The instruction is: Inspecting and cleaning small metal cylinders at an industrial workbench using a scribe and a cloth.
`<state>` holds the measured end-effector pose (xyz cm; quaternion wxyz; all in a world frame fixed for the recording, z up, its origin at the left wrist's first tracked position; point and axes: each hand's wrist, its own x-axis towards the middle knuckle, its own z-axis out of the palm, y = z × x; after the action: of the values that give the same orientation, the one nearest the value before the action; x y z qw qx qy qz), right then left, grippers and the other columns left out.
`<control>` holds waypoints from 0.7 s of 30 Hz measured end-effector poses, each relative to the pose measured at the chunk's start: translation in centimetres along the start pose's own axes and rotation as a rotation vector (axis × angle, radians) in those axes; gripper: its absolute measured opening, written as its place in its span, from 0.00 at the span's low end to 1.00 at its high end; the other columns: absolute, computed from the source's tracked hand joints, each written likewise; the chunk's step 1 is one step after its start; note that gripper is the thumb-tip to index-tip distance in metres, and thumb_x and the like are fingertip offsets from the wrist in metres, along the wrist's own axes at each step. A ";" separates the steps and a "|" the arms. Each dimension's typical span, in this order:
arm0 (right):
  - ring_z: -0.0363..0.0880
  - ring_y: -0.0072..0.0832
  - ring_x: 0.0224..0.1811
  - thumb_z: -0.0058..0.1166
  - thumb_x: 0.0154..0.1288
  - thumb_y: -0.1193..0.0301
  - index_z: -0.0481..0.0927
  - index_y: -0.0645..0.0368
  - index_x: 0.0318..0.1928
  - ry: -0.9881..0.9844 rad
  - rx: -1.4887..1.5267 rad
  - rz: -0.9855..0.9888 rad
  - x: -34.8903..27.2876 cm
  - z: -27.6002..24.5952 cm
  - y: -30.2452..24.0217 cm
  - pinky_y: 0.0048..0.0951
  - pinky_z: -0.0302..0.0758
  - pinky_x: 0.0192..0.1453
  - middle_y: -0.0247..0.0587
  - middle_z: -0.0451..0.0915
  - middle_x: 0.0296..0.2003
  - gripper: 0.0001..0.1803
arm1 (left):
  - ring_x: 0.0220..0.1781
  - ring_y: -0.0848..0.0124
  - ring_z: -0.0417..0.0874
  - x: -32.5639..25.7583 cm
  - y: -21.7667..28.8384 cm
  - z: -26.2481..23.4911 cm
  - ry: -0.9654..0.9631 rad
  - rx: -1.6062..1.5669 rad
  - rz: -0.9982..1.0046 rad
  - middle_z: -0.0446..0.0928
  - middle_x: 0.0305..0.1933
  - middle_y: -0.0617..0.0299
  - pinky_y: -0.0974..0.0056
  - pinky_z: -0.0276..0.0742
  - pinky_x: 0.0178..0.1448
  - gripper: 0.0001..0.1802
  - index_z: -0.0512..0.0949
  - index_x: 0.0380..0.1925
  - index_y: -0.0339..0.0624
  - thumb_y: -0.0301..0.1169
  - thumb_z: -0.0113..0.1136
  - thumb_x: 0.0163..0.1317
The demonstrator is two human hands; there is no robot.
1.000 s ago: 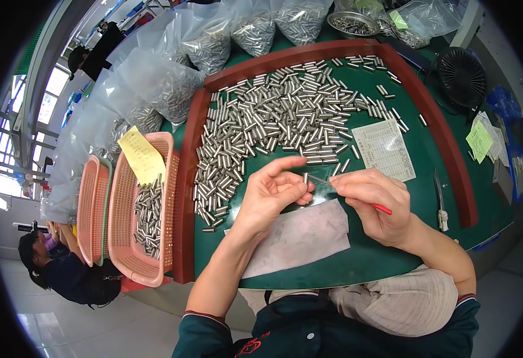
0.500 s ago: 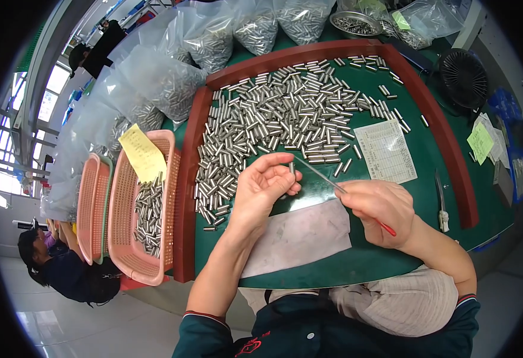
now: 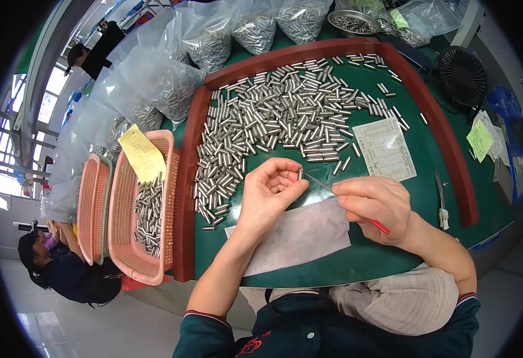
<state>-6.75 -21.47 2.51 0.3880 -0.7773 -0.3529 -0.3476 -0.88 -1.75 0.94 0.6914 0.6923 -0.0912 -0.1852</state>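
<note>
Dark green cloth shirt (image 3: 357, 335), short sleeves ending near the elbows; thin red-and-white trim (image 3: 208, 316) edges the cuffs. Red outlined emblem (image 3: 252, 346) marks the left chest. Round pale button (image 3: 310, 335) shows at front. Creased beige cloth trousers (image 3: 404, 301). Left hand (image 3: 268, 194) and right hand (image 3: 376, 206) bare.

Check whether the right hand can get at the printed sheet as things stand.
Probably yes: the printed sheet lies flat just beyond the right hand, with nothing seen on top. That hand holds the red-handled tool, though, which may hamper picking it up.
</note>
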 end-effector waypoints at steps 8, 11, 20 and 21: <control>0.79 0.33 0.26 0.61 0.51 0.72 0.75 0.63 0.35 0.000 0.009 0.001 0.1 0.0 -0.1 0.26 0.75 0.25 0.45 0.78 0.32 0.12 | 0.30 0.83 0.77 -0.1 0.1 -0.1 0.011 0.046 -0.049 0.77 0.31 0.65 0.79 0.74 0.38 0.12 0.74 0.32 0.36 0.19 0.66 0.49; 0.80 0.34 0.27 0.61 0.49 0.75 0.76 0.64 0.36 -0.031 0.011 0.024 0.0 0.0 -0.1 0.26 0.76 0.25 0.45 0.78 0.32 0.13 | 0.30 0.82 0.77 -0.3 0.4 0.2 0.006 0.045 -0.053 0.77 0.30 0.64 0.79 0.75 0.38 0.11 0.74 0.32 0.36 0.19 0.67 0.49; 0.81 0.35 0.27 0.63 0.48 0.75 0.76 0.67 0.33 -0.007 -0.018 -0.052 0.1 0.2 -0.2 0.28 0.79 0.27 0.48 0.79 0.30 0.12 | 0.30 0.83 0.76 -0.4 0.1 0.4 0.037 -0.022 0.010 0.77 0.29 0.65 0.79 0.74 0.35 0.11 0.75 0.30 0.35 0.19 0.67 0.48; 0.81 0.35 0.27 0.63 0.48 0.75 0.76 0.67 0.33 -0.008 -0.020 -0.050 0.1 0.2 -0.2 0.28 0.79 0.27 0.48 0.79 0.30 0.12 | 0.30 0.83 0.77 -0.4 0.1 0.6 0.003 -0.032 -0.009 0.77 0.30 0.65 0.79 0.74 0.35 0.11 0.75 0.30 0.35 0.19 0.67 0.48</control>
<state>-6.77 -21.20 2.61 0.3701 -0.7733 -0.3704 -0.3575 -1.45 -2.13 1.14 0.7016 0.6820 -0.0840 -0.1888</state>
